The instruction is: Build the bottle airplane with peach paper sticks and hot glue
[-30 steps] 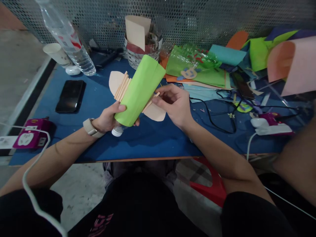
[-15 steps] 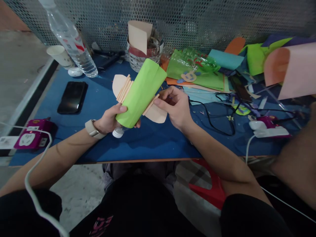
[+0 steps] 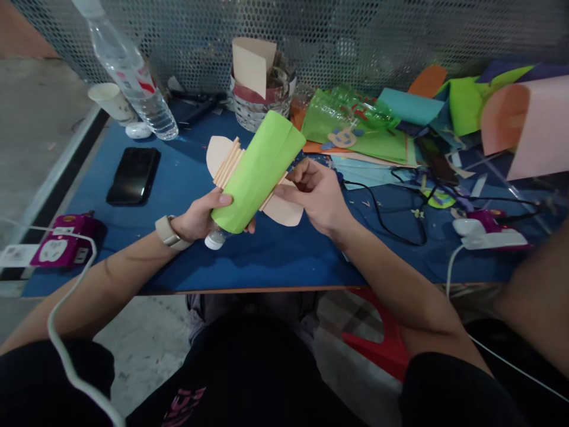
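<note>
My left hand (image 3: 200, 216) is wrapped round the lower end of a bottle covered in green paper (image 3: 258, 172), held tilted above the blue table (image 3: 186, 261). The bottle's white cap (image 3: 213, 239) pokes out below my fingers. Beige paper wings (image 3: 284, 209) and wooden sticks (image 3: 227, 166) stick out on both sides of the bottle. My right hand (image 3: 317, 193) pinches the sticks and wing on the right side.
A black phone (image 3: 133, 175), a clear water bottle (image 3: 131, 71), a paper cup (image 3: 111, 101) and a woven basket (image 3: 258, 101) lie behind. Coloured paper sheets (image 3: 377, 127) and black cables (image 3: 400, 219) crowd the right. Glue guns sit at left (image 3: 64, 246) and right (image 3: 489, 231). Another person's arm (image 3: 533, 296) is at right.
The green bottle and both hands have shifted slightly right and up in view; my right fingers have closed in nearer the bottle's side.
</note>
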Motion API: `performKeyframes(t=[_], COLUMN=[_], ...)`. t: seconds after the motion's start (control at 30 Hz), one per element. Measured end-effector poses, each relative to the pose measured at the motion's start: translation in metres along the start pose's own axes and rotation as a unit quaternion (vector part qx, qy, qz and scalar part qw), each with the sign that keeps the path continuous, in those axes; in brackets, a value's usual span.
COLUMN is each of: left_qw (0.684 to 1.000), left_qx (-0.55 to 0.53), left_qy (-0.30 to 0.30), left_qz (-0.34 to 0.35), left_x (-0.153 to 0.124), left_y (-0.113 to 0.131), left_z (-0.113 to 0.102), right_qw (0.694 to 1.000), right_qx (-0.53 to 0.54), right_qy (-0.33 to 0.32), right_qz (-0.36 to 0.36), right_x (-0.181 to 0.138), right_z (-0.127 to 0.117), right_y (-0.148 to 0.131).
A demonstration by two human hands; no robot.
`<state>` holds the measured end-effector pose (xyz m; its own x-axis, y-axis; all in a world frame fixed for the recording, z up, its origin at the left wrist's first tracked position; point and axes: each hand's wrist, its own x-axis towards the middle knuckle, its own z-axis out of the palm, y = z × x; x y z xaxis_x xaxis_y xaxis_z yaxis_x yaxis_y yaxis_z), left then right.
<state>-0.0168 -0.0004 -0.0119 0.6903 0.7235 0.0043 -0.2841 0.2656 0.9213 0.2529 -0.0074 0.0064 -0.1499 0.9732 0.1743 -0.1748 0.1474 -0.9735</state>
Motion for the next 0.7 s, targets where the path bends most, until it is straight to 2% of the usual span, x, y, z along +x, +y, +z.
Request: performKeyframes(t=[0.3,0.5,0.7], left_qw=[1.000,1.000,1.000], left_qx=[0.009,0.013,-0.001], left_qy=[0.003,-0.010,0.002], left_qz=[-0.009,-0.017,0.013], left_x=[-0.0012,0.0015,0.0027], left_y=[-0.0004,0.0022,-0.0063], left_z=[-0.0040,0.0002,-0.0039], right_qw=[0.999,0.999,0.999], right_qx=[-0.023,-0.019,-0.009], right_qy=[-0.017,-0.008,0.005], right_qz=[0.039,0.033,0.039], right_x=[-0.0022,-0.0034,-0.0023], right_z=[0.0003,0.0043,0.0038], right_y=[0.0003,-0.0017,0.0051])
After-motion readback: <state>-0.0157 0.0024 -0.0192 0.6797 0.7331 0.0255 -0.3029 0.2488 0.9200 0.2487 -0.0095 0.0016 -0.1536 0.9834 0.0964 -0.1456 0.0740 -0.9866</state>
